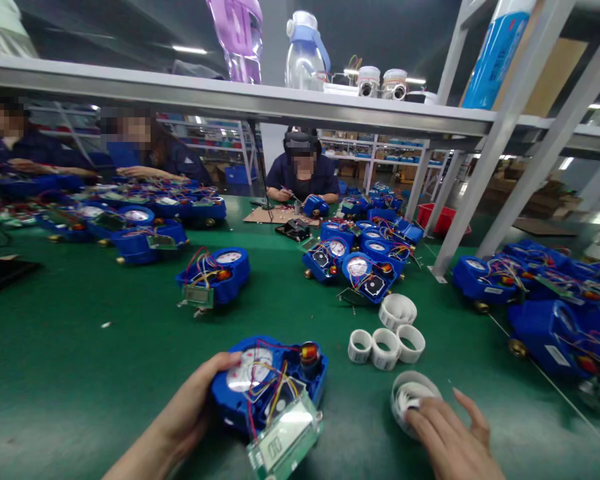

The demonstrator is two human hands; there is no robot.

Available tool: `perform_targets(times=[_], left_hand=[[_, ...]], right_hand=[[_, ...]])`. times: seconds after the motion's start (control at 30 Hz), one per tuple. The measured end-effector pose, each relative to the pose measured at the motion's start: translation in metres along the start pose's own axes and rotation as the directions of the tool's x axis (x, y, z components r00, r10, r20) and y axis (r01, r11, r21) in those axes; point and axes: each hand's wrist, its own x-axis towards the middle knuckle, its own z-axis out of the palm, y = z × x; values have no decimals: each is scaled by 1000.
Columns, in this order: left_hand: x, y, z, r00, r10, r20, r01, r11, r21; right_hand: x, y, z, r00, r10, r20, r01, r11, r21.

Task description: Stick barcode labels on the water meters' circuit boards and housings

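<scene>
My left hand (195, 397) grips a blue water meter (220, 407) by its left side, thumb on the rim near the round white dial. The meter's casing is uncovered, with coloured wires and a battery showing. A green circuit board (287, 437) with a small display hangs from the wires at the front. My right hand (450, 430) is over a white label roll (416, 387), its fingertips touching the roll's near side and its thumb spread away to the right. Beyond it stand several smaller label rolls (385, 349) in a cluster.
A single blue meter (220, 273) sits farther off on the green table (105, 373). Groups of meters stand at centre (365, 257), left (150, 237) and right (560, 327). A shelf (230, 100) on metal posts crosses above. A co-worker (303, 167) sits opposite; two more are left.
</scene>
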Motion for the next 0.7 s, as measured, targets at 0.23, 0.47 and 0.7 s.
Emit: perform_targets(times=[0.23,0.47,0.7], left_hand=[[36,-2,89,905,-131,404,70,984,164],[53,2,113,823,-136,551,14,975,221],[17,-20,115,915,237,328,-232,971,-54]], right_hand=[[10,45,-27,995,-92,41,98,982,-164],[8,15,-20,995,-83,48,81,996,47],[20,-20,7,966,186,177,-237,911,338]])
